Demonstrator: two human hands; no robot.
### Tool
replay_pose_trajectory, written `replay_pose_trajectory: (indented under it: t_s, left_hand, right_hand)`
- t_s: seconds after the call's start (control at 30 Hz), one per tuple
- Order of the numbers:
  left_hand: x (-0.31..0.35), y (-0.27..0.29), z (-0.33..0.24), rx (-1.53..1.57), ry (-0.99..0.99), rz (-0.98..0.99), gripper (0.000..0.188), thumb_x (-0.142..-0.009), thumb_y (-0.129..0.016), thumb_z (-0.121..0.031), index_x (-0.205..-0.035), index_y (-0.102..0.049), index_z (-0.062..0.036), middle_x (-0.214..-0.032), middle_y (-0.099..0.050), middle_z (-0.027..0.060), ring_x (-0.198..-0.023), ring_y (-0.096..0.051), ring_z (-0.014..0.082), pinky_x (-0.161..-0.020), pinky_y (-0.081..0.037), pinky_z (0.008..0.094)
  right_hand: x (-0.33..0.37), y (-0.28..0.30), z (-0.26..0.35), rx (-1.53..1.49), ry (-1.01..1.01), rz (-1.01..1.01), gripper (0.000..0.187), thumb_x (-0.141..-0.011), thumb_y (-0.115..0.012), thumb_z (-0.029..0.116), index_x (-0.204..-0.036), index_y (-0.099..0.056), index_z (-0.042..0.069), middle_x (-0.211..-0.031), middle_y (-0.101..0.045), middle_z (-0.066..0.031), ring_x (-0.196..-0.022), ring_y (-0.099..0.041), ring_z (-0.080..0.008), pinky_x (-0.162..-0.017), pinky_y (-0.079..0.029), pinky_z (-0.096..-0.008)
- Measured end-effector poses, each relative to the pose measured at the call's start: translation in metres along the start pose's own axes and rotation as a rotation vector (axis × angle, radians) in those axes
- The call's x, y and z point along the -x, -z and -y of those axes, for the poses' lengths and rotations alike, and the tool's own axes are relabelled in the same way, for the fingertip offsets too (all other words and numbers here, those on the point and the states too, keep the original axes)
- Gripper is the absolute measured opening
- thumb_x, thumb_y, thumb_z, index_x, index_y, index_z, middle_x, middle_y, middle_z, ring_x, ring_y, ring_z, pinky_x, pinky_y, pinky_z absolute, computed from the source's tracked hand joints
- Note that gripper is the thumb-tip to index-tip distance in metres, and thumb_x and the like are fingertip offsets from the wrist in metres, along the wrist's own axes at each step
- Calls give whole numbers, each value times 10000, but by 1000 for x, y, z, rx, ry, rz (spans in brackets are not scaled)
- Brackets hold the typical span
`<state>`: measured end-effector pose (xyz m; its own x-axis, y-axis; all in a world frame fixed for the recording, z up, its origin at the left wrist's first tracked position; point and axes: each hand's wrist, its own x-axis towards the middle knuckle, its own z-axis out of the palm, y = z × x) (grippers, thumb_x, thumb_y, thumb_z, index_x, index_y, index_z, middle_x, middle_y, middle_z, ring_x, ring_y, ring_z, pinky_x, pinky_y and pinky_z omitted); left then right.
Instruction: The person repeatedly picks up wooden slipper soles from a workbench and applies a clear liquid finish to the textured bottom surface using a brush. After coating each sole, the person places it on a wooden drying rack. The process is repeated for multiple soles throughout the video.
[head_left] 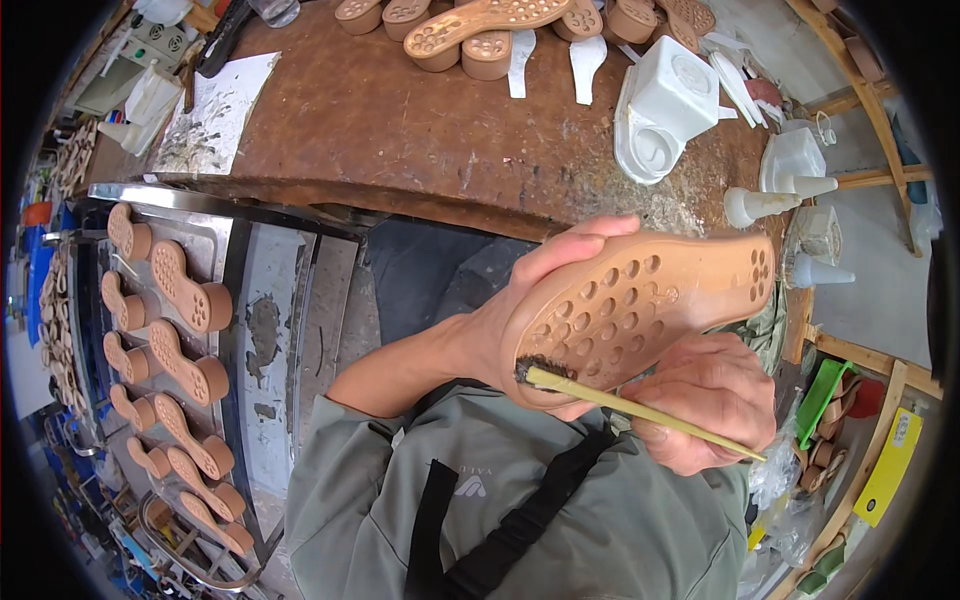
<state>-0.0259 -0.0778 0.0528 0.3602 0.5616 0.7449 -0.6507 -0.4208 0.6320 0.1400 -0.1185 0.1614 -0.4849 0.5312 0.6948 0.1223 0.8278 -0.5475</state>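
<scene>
A tan shoe sole (650,290) with round hollows across its upper face is tilted in front of my chest. My left hand (545,265) grips it from behind, fingers over its far edge and the palm hidden under it. Between the closed fingers of my right hand (705,405) runs the thin yellowish handle of a brush (640,408). The brush's dark bristles touch the sole's rounded left end, close to the rim. A glossy patch shows near the middle of the sole.
On the brown bench (400,120) stands a white plastic container (675,95), with several soles (487,52) at the back. White nozzle bottles (760,205) line the right edge. A metal rack (225,260) at left carries rows of soles (185,285). A stained paper sheet (215,115) lies back left.
</scene>
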Motion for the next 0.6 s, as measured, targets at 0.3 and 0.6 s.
replay_pose_trajectory:
  t_s: [0.3,0.6]
  left_hand:
    - [2,-2,0,86,93,109,1136,-621,-868,-349,-1412,-114,-42,-1402,-204,318,-1326,-274,397,-1036,-356,502]
    - [2,-1,0,75,166,183,1130,-619,-865,-335,-1407,-107,-50,-1407,-206,317,-1310,-302,395,-1032,-358,499]
  right_hand:
    - [2,14,-7,-106,21,102,241,-644,-741,-30,-861,-653,-89,-700,-641,-143,-450,-564,-173,-389,-416,-247]
    - [7,24,-23,-202,93,168,151,-746,-698,27,-837,-663,-88,-692,-635,-138,-458,-563,-143,-371,-389,-230]
